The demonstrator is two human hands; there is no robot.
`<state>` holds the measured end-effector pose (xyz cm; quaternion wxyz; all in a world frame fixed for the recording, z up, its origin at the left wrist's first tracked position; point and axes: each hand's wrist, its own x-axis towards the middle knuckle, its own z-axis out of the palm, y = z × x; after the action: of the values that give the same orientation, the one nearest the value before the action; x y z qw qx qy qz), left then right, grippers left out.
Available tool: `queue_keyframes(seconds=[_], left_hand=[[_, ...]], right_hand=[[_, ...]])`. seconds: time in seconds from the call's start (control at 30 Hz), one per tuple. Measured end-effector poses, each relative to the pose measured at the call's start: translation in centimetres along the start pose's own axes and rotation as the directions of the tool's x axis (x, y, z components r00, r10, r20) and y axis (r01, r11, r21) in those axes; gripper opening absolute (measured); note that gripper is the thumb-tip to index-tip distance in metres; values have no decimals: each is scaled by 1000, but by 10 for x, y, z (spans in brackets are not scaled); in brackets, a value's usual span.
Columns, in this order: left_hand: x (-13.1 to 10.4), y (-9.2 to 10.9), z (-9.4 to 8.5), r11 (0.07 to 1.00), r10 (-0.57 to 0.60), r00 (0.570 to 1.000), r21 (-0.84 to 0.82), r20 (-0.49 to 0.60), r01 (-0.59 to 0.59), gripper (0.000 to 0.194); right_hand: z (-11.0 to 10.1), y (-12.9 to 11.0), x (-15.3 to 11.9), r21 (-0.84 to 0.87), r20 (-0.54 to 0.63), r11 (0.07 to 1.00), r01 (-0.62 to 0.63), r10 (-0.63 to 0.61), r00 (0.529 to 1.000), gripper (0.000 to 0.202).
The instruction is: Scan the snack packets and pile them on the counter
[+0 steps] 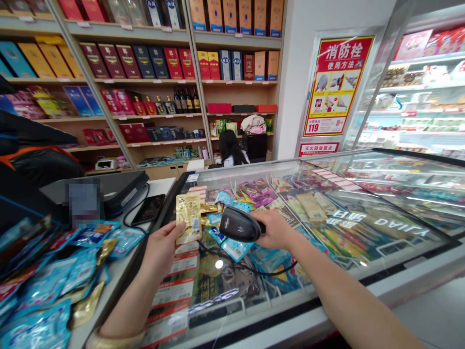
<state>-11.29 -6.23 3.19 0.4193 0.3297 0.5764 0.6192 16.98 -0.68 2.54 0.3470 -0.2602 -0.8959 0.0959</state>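
Pinched in my left hand (170,240) is a gold snack packet (189,213), held upright with a printed side and its barcode facing me. My right hand (274,229) grips a black barcode scanner (238,224), whose head points left toward the packet, a short gap apart. A black cable (261,274) loops below the scanner over the freezer's glass top. Beneath the scanner, several blue packets (236,248) and gold ones lie on the glass, partly hidden by it.
A pile of blue packets (54,278) covers the counter at left, near a phone (148,209) and a black device (123,191). The glass-topped freezer (363,208) stretches to the right. A person with dark hair (232,148) is beyond it, before shelves of boxes (156,63).
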Motion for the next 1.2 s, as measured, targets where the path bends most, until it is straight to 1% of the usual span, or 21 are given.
queue_keyframes(seconds=[0.13,0.27,0.43,0.63,0.8,0.97,1.2], left_hand=[[1,-2,1,1000,-5,1000,-21,-4,5,23],[1,-1,3,999,-11,1000,-37,-25,10,27],[0,-1,4,999,-13,999,-49,-36,12,24],[0,-3,3,1000,-5,1000,-26,-29,4,31],[1,-5,2,999,24,999,-25,-24,-25,34],[1,-4,3,999,4,999,-49,-38,-6,36],[1,-5,3,1000,8,1000,-22,-28,-8,45]], right_hand=[[0,-2,0,-42,64,999,-7,10,998,15],[2,-1,-1,-83,124,997,-11,21,992,19],[3,-1,0,-127,165,992,-24,45,985,19],[3,-3,0,-156,173,987,-34,62,983,19],[4,-3,0,-164,177,986,-28,57,983,21],[4,-2,0,-147,182,989,-24,51,982,18],[3,-4,1,-132,192,991,-30,56,980,14]])
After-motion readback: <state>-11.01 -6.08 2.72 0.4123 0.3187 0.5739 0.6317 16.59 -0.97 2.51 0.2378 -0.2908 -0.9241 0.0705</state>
